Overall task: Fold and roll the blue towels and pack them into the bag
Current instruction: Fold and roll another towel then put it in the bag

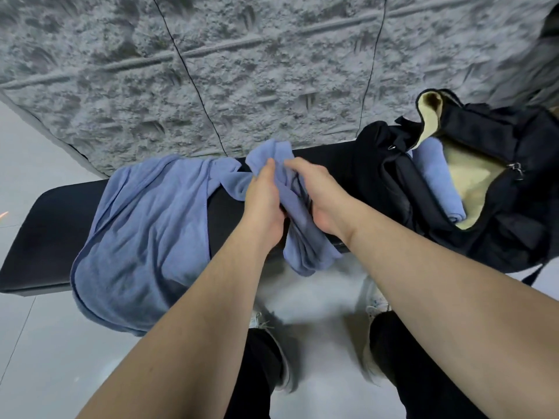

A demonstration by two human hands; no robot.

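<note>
Both hands are meeting at the worktop's [45, 237] centre: the left hand [263, 204] and right hand [317, 196] are each keeping a clenched grip on a bunched blue towel [302, 246]. A second towel [145, 231] is draping at nine o'clock. At three o'clock, a rolled towel [438, 179] is lying inside the open black bag [499, 231].

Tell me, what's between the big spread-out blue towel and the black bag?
In the head view, both hands, left hand and right hand, grip a bunched blue towel there, over the black bench.
</note>
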